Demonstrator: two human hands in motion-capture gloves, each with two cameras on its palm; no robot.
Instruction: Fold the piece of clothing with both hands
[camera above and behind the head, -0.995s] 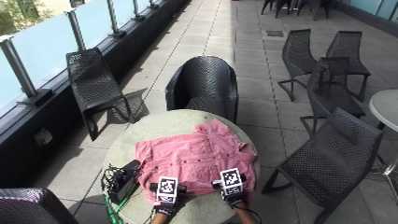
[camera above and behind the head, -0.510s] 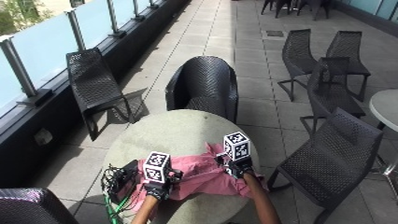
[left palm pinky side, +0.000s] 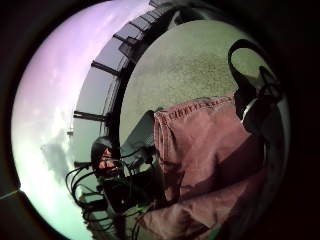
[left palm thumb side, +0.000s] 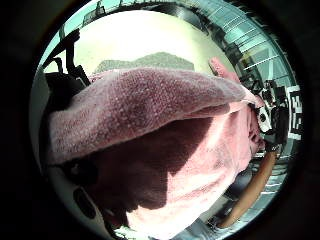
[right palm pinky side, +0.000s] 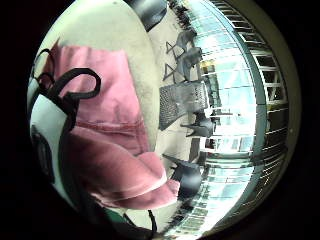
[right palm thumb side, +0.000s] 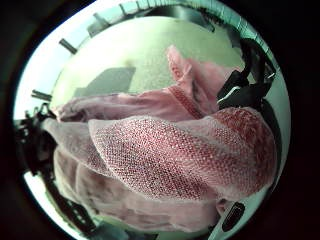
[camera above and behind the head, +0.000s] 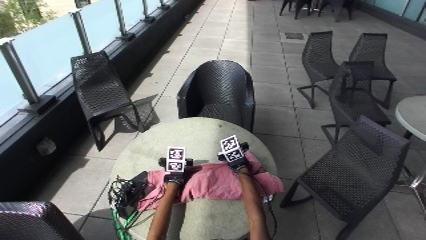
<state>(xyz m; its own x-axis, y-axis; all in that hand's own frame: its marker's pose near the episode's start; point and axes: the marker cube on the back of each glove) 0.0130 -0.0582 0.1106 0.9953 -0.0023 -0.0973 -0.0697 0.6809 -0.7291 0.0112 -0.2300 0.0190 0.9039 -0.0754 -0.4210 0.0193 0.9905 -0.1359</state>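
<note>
We are over the round pale stone-look table (camera above and behind the head: 200, 135), and the pink woven piece of clothing (camera above and behind the head: 213, 182) lies on the half of that table nearest the person, bunched into a band. Its long axis runs across the table from the person's left to their right, one end near the tangle of black cables and a black box (camera above and behind the head: 130, 192) at the table's left edge, the other end spilling toward the right edge.

The left hand (camera above and behind the head: 175, 175) sits on the far edge of the cloth, left of its middle. In the left thumb side palm view a thick fold of the clothing (left palm thumb side: 150, 110) arches right across the palm, so we read that hand as gripping a fold.

The right hand (camera above and behind the head: 236, 161) is at the same far edge, right of the middle and a touch farther up the table. The right thumb side palm view shows a rolled fold (right palm thumb side: 185, 155) filling the palm; it grips cloth too.

Beyond the table's far side stands a dark woven tub chair (camera above and behind the head: 216, 92).
</note>
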